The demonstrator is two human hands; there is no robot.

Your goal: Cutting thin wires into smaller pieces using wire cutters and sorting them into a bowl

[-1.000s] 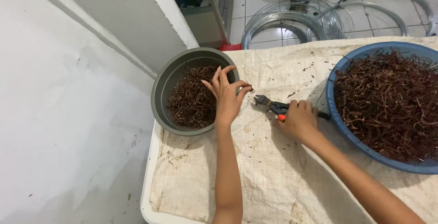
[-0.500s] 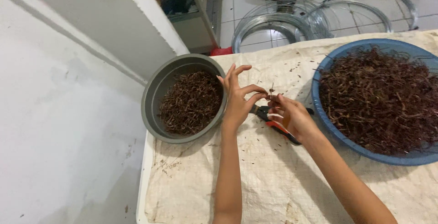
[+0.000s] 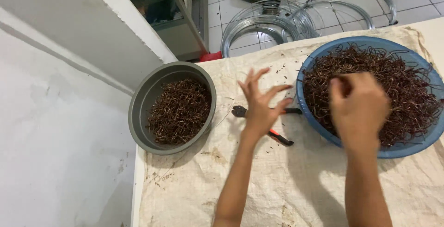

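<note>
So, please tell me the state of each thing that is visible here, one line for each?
Grey bowl: upright, partly filled with brown wire pieces.
Blue basin: upright, filled with brown wire.
Cutters: lying on the sack cloth.
Left hand: open, fingers spread.
Right hand: over the blue basin, blurred.

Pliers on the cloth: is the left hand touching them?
Cannot tell. In the head view the open left hand overlaps the pliers, hiding any contact or gap.

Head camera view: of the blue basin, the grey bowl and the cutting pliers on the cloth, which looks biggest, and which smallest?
1. Blue basin, widest, though its right edge runs out of frame.
2. Grey bowl, clearly smaller across.
3. Cutting pliers, smallest, partly hidden under the left hand.
All sit at about the same distance from the camera.
</note>
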